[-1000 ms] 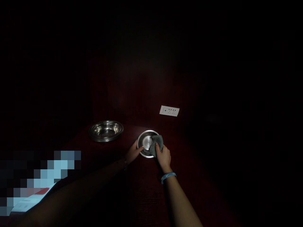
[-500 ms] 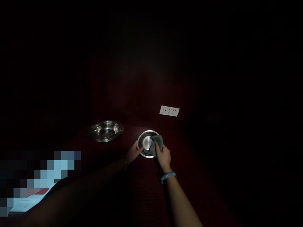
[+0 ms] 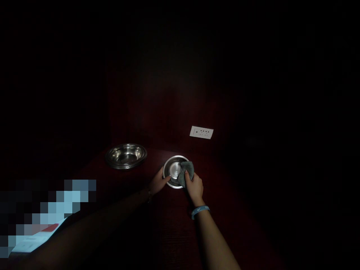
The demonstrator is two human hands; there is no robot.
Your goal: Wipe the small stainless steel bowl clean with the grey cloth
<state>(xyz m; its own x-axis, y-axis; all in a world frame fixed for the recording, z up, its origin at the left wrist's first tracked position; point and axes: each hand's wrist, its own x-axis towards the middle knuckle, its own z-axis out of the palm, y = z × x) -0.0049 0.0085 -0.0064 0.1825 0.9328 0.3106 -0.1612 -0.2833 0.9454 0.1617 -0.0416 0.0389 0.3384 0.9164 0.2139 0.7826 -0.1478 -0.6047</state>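
Observation:
A shiny metal bowl (image 3: 174, 170) is tilted toward me in the middle of the head view. My left hand (image 3: 159, 182) grips its left rim, the thumb over the edge and the other fingers hidden behind. In my right hand (image 3: 195, 186) is a grey-green cloth (image 3: 186, 173), pressed against the right inner side and rim of the bowl. The right thumb lies on top of the cloth; the remaining fingers are mostly out of sight. Whether the bowl rests on the table or hangs just above it, I cannot tell.
Nested metal dishes (image 3: 126, 156) stand on the dark red table (image 3: 176, 228) to the left of the bowl. A white socket plate (image 3: 201, 132) sits in the dark panel behind. At the lower left a bright screen-like surface (image 3: 35, 242) is partly pixelated. The surroundings are very dark.
Almost nothing differs. Both hands, the bowl and the cloth keep their places, and the whole view has shifted by only a pixel or two.

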